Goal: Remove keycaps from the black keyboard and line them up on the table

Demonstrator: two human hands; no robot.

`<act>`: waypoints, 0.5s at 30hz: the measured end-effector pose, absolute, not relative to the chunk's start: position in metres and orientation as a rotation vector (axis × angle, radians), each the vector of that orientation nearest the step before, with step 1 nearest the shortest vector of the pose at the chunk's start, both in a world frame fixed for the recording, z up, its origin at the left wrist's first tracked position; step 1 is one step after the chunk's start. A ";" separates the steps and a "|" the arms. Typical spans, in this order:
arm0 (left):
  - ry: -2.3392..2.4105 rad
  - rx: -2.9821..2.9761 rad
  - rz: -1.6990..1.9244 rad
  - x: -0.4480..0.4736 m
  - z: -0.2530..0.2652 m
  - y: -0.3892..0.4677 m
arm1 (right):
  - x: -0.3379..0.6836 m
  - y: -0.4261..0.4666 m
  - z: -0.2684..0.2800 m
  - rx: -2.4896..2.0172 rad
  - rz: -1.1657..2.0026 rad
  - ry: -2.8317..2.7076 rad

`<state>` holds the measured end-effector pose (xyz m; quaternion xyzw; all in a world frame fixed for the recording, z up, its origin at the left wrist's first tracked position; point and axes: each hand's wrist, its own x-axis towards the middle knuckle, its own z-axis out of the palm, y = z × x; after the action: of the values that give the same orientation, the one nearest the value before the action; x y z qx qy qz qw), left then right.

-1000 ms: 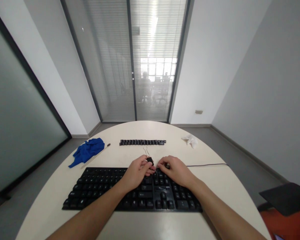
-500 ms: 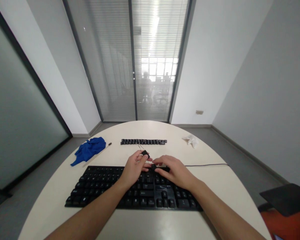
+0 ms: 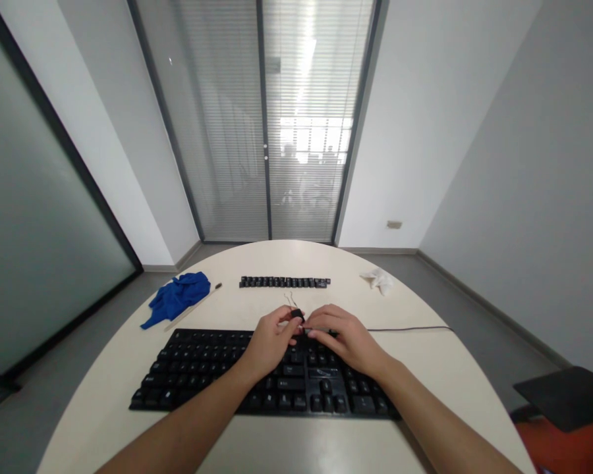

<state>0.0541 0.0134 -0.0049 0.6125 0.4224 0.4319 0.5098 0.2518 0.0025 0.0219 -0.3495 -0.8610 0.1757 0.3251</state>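
One black-handled wire tool [image 3: 297, 315] is pinched in the left hand [image 3: 271, 339]; over the keyboard [image 3: 197, 363], the right hand [image 3: 342, 331] is half-curled (its hold unclear).

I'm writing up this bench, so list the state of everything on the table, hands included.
Left hand, closed on wire tool
Right hand, fingers bent, grip unclear
Wire tool, held, wire ends pointing away
Keyboard, flat, partly covered
Loose keys, lined up
Cloth, crumpled
Brush, lying beside cloth
White wad, crumpled
Cable, nearly straight
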 end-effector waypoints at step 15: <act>1.031 1.496 1.058 0.057 -0.009 0.014 | 0.305 0.053 -0.013 -1.751 0.376 -1.765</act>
<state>0.0569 0.0136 -0.0091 0.6178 0.4258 0.4368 0.4963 0.3050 0.0533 -0.0128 -0.6623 -0.6678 0.1424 0.3083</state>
